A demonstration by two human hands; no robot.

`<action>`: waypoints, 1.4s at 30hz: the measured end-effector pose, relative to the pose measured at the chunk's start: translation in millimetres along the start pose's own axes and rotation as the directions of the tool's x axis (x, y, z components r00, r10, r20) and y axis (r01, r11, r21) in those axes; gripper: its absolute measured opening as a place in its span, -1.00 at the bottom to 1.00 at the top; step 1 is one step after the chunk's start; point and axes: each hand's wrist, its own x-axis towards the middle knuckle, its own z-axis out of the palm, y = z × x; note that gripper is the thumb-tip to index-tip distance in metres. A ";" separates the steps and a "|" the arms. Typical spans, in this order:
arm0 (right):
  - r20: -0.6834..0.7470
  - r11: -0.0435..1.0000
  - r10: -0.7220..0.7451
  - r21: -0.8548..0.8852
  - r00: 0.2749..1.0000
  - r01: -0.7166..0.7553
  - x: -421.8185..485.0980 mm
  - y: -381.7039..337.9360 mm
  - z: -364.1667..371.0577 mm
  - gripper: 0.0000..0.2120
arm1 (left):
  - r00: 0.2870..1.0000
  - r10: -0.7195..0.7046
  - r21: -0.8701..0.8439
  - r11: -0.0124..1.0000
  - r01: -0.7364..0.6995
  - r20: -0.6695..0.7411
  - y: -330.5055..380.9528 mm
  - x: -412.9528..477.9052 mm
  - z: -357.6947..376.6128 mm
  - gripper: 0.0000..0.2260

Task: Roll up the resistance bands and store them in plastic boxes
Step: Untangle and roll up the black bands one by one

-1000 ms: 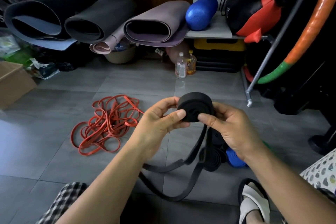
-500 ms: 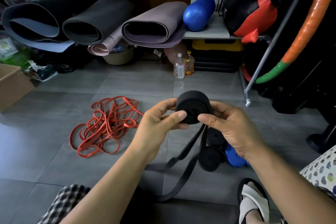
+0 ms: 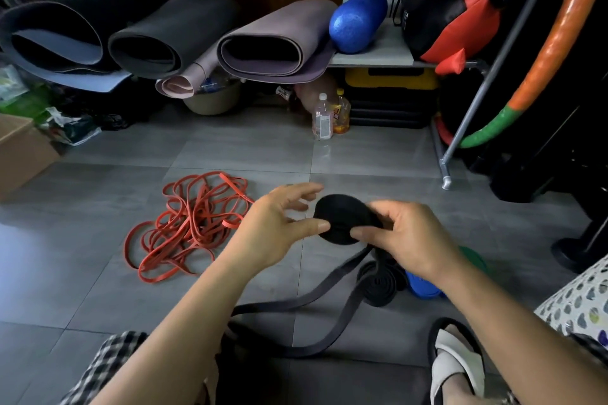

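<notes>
black roll (image 3: pixel 342 217): one, in the air at mid-frame between both hands, wound tight, flat face towards us.
right hand (image 3: pixel 411 237): thumb and curled fingers pinch the black roll at its 3 o'clock edge.
left hand (image 3: pixel 276 227): fingers spread and slack, clear of the black roll; only the thumb tip touches its 9 o'clock edge.
loose tail (image 3: pixel 329 293): two strands drop from the black roll at 6 o'clock and loop over the floor (image 3: pixel 98 273) towards our knees.
black coils (image 3: pixel 378 286): we count two on the floor at 5 o'clock of the black roll, partly hidden under the right wrist.
blue coil (image 3: pixel 422 288): one, just beside the black coils at their 3 o'clock.
red bands (image 3: pixel 190 223): one tangled heap at 9 o'clock of the left hand; we cannot tell how many bands.
mats (image 3: pixel 273 39): four rolled, at 10 to 12 o'clock along the back.
bottles (image 3: pixel 322 117): two, upright, side by side at 12 o'clock.
foam roller (image 3: pixel 357 21): one, blue, at 1 o'clock.
slipper (image 3: pixel 457 362): one, white, at 5 o'clock.
</notes>
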 end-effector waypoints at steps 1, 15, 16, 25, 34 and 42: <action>0.016 0.990 -0.017 -0.138 1.000 0.019 -1.0 0.8 1.8 -0.82 | 0.998 0.052 0.106 0.993 -0.055 0.027 0.1 0.2 -1.9 -0.51; -0.072 0.795 -0.088 0.596 0.994 0.113 -0.3 -11.6 -3.3 -0.73 | 0.993 0.050 -0.490 0.866 -0.097 -0.107 15.1 -7.7 1.0 -0.69; -0.086 0.758 -0.075 0.643 0.993 0.113 -0.5 -12.9 -2.1 -0.73 | 0.994 0.032 -0.575 0.813 -0.088 -0.107 17.0 -8.0 3.4 -0.69; -0.090 0.746 -0.006 0.663 0.996 0.064 -2.1 -10.0 5.7 -0.81 | 0.993 -0.118 -0.829 0.554 0.080 0.016 12.7 -8.4 26.7 -0.73; -0.003 0.992 -0.123 -0.010 0.992 0.123 -0.7 -1.3 4.6 -0.82 | 0.999 0.040 -0.154 0.987 -0.038 0.007 3.0 -1.3 5.4 -0.71; -0.076 0.786 -0.094 0.606 0.993 0.121 4.2 -13.0 -2.6 -0.71 | 0.991 -0.023 -0.627 0.777 -0.063 -0.128 15.9 -4.2 10.5 -0.77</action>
